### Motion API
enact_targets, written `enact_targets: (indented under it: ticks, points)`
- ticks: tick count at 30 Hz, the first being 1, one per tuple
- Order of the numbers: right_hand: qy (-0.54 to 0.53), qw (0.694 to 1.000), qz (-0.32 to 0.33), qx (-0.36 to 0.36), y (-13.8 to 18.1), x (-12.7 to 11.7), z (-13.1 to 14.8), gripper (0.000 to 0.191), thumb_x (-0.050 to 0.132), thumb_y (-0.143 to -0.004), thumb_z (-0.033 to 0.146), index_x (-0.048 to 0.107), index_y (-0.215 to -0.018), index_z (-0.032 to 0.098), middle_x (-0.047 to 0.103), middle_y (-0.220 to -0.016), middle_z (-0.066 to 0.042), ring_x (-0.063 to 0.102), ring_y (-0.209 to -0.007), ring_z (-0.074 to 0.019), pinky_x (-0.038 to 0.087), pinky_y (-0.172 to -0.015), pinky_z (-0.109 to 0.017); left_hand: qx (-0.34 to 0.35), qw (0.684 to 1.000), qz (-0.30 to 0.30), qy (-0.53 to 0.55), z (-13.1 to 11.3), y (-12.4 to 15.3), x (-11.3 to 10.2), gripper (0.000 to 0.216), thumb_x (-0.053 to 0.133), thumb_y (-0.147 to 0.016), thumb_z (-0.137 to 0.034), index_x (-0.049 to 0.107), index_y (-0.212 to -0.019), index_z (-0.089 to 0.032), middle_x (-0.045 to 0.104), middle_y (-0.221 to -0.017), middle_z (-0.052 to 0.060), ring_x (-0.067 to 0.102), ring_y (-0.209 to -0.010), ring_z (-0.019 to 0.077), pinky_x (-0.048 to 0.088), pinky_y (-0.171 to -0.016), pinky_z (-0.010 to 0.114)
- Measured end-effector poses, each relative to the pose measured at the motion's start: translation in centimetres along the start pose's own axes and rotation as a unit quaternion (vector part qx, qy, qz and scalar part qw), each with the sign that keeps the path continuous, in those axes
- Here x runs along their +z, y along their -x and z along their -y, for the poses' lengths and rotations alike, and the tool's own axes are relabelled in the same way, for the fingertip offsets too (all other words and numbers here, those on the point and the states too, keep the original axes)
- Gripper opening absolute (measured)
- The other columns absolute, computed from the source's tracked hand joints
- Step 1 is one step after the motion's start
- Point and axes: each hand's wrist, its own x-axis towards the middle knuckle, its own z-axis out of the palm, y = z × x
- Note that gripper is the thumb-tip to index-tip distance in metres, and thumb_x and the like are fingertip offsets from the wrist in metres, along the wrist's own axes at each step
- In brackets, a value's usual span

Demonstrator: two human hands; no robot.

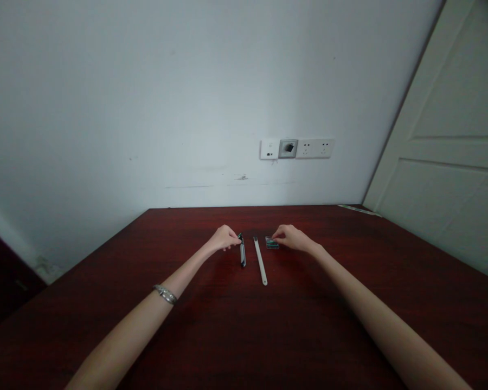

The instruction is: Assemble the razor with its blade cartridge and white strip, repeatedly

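On the dark red table, my left hand (pixel 225 238) has its fingers pinched at the far end of a slim grey-and-black handled tool that looks like a razor (pixel 243 255). My right hand (pixel 290 237) is closed, its fingertips at the edge of a small clear case (pixel 272 245) with dark greenish contents I cannot make out. Between the two hands lies a long white handle (pixel 261 262), dark at its far tip and with a small hole at its near end. Neither hand touches it.
The reddish-brown tabletop (pixel 244 336) runs back to a white wall (pixel 211 97). Sockets (pixel 314 148) are set in the wall. A pale door (pixel 451 146) stands at the right, and a thin patterned strip (pixel 360 210) lies at the table's back right corner.
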Motion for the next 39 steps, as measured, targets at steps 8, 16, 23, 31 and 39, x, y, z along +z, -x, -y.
enact_targets:
  ticks: [8,16,23,31,39]
  points:
    - [0.031,0.999,-0.004,-0.011,0.1,0.7,0.5,0.019,0.055,-0.080,0.032,0.072,-0.084,0.025,0.065,-0.094,-0.004,0.060,-0.082,-0.0170,0.043,-0.069,-0.023,-0.005,1.000,0.001,-0.001,-0.1,0.2,0.1,0.012,0.067,-0.055,-0.023,0.067,-0.049,-0.013,0.056,-0.042,0.003,0.045,-0.034,0.0083,0.030,-0.031,0.015]
    - [0.037,0.999,-0.014,-0.016,0.3,0.6,0.8,0.020,0.053,-0.081,0.033,0.071,-0.085,0.024,0.065,-0.092,-0.004,0.060,-0.081,-0.0168,0.043,-0.069,-0.024,-0.001,1.000,0.002,0.008,0.1,0.1,0.1,0.011,0.068,-0.055,-0.022,0.066,-0.048,-0.013,0.055,-0.041,0.002,0.044,-0.033,0.0073,0.028,-0.030,0.014]
    - [0.016,0.998,-0.051,-0.024,0.3,-0.1,1.3,0.023,0.051,-0.082,0.036,0.071,-0.086,0.024,0.066,-0.091,-0.004,0.060,-0.081,-0.0167,0.043,-0.071,-0.025,-0.021,0.999,0.031,-0.027,0.0,0.8,-0.3,0.018,0.071,-0.055,-0.027,0.065,-0.047,-0.013,0.061,-0.049,0.006,0.046,-0.034,0.0095,0.031,-0.031,0.018]
    - [0.010,0.999,-0.041,-0.019,0.3,-0.1,1.5,0.033,0.046,-0.083,0.045,0.071,-0.083,0.023,0.068,-0.088,-0.004,0.060,-0.078,-0.0176,0.042,-0.067,-0.025,-0.027,0.997,0.023,-0.072,0.5,-0.2,0.8,0.030,0.069,-0.060,-0.035,0.059,-0.042,-0.013,0.057,-0.043,0.007,0.045,-0.029,0.0114,0.034,-0.032,0.021]
    - [0.023,0.999,-0.039,-0.018,0.3,-0.3,1.8,0.036,0.044,-0.084,0.045,0.070,-0.081,0.022,0.069,-0.085,-0.005,0.061,-0.076,-0.0174,0.040,-0.064,-0.024,-0.051,0.989,-0.025,-0.134,0.9,-1.2,2.3,0.033,0.070,-0.058,-0.035,0.052,-0.038,-0.016,0.048,-0.032,0.005,0.050,-0.031,0.0168,0.041,-0.044,0.028]
